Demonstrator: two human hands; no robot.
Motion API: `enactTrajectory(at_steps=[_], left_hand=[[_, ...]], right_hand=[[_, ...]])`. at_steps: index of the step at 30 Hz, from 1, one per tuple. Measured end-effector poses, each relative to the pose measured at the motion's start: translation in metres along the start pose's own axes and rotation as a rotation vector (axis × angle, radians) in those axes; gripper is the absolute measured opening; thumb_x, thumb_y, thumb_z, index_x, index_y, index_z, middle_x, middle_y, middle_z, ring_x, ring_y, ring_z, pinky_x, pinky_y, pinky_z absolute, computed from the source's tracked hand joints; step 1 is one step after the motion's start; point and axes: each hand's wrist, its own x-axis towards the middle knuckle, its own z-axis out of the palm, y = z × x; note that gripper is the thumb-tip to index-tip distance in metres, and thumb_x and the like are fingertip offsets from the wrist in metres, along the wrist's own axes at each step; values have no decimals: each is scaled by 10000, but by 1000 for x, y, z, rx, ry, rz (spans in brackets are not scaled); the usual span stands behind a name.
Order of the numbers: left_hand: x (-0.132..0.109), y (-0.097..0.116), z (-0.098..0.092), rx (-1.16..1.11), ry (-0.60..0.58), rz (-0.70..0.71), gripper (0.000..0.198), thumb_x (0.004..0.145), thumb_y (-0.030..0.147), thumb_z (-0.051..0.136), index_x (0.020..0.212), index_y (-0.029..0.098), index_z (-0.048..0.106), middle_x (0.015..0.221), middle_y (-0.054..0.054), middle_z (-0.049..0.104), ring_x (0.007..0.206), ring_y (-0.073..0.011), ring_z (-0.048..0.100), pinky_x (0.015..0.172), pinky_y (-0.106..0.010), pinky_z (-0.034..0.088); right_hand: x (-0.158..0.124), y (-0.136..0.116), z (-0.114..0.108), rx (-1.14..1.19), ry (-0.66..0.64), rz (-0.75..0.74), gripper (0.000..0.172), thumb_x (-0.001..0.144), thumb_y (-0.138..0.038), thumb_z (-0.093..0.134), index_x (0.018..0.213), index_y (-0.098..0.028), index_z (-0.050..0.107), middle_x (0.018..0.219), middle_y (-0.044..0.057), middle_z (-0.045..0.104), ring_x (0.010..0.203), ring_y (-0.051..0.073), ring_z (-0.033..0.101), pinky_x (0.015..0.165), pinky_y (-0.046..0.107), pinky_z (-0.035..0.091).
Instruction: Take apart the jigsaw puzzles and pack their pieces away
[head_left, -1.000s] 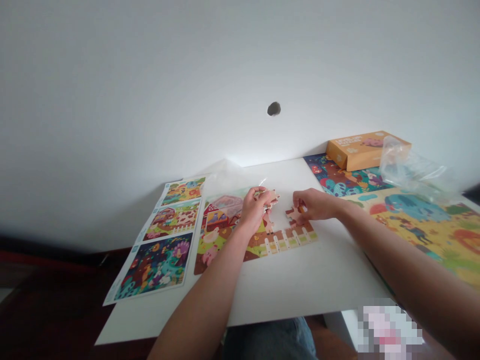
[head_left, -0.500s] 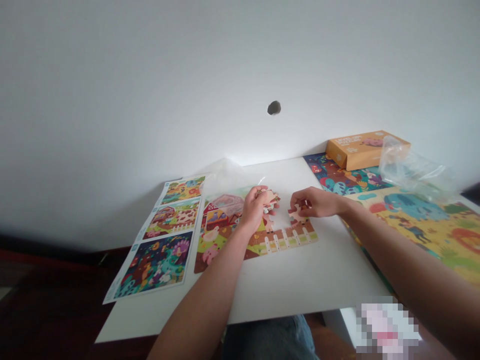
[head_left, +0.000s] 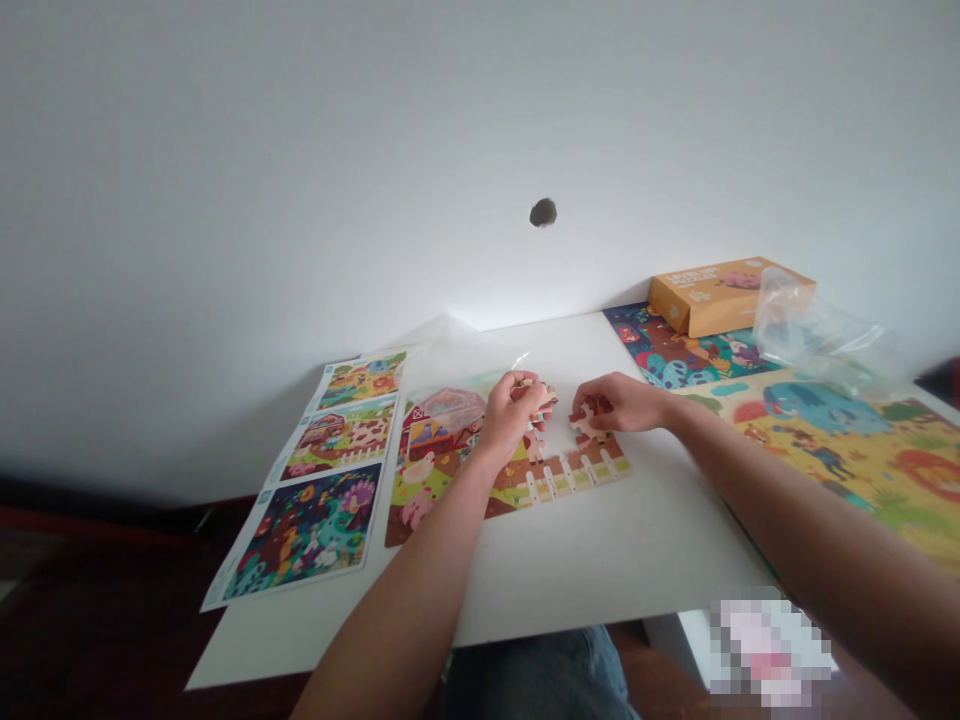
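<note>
A partly built farm puzzle (head_left: 450,470) with a red barn and a white fence lies on the white table (head_left: 600,560). My left hand (head_left: 510,412) is closed on a few loose puzzle pieces (head_left: 541,395) just above the puzzle's upper middle. My right hand (head_left: 619,403) pinches a single puzzle piece (head_left: 583,425) at the puzzle's right end, over the fence row. The two hands are a short gap apart.
A sheet of three reference pictures (head_left: 322,470) lies left of the puzzle. A clear plastic bag (head_left: 450,350) sits behind it. At the right lie a large finished puzzle (head_left: 825,440), an orange box (head_left: 727,295) and another plastic bag (head_left: 817,330). A hole (head_left: 543,212) marks the wall.
My right hand lifted its piece off the fence row and shifted slightly left toward my left hand. The left hand stayed nearly still with its pieces.
</note>
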Motion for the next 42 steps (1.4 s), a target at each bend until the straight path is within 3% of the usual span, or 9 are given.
enactTrajectory(at_steps=[3,6,11,18,24,28,32,35,42], left_hand=[[-5,5,2,12,-93,38,368,742,405,727,983,186,555,862,-71,669,540,-163,639,414,-244,476],[-9,9,3,18,-178,57,343,765,405,701,994,193,558,893,-74,669,548,-183,655,400,-252,477],[-5,5,2,14,-103,-7,352,747,378,709,1003,186,562,875,-65,658,546,-186,662,422,-258,491],[-4,3,1,26,-103,-24,353,764,371,695,1047,188,589,886,-68,650,557,-199,676,439,-275,507],[-5,5,2,49,-108,-42,336,775,358,673,1046,185,576,881,-51,652,548,-180,671,440,-263,509],[-5,5,3,56,-109,-38,335,773,343,671,1049,179,575,877,-44,646,552,-173,668,442,-255,507],[-5,6,3,52,-100,-47,339,772,338,674,1056,179,579,862,-42,640,554,-174,668,435,-247,503],[-5,5,2,41,-103,-44,348,770,343,681,1058,178,577,864,-47,645,538,-171,664,430,-245,498],[-4,4,2,40,-98,-40,355,761,355,688,1050,178,581,823,-41,641,527,-182,667,408,-235,480]], right_hand=[[1,0,1,-36,25,31,300,698,-213,599,957,-167,742,713,6,641,620,128,557,579,221,396],[-1,0,1,-27,71,-33,290,717,-240,602,964,-154,729,690,5,635,603,125,543,584,227,394],[-5,-1,-1,116,68,-130,204,719,-225,602,883,-128,677,655,-12,589,564,96,457,547,215,352],[-5,0,0,213,-120,-129,186,728,-238,626,877,-127,640,704,-15,582,602,97,475,552,206,354],[-1,4,3,4,29,-118,274,729,-228,627,983,-147,691,687,-13,589,608,113,517,592,218,388],[0,4,4,18,52,-161,248,717,-202,627,954,-145,674,751,3,601,646,118,523,610,218,390],[-1,1,3,133,-71,-215,114,678,-175,632,775,-153,576,692,-35,490,616,95,419,568,209,336],[-3,-2,3,175,-205,-236,124,659,-148,625,714,-164,515,662,-58,428,611,85,381,585,212,316],[-6,-11,2,95,-278,-193,148,658,-180,651,797,-155,607,700,-38,521,633,102,449,592,216,350]])
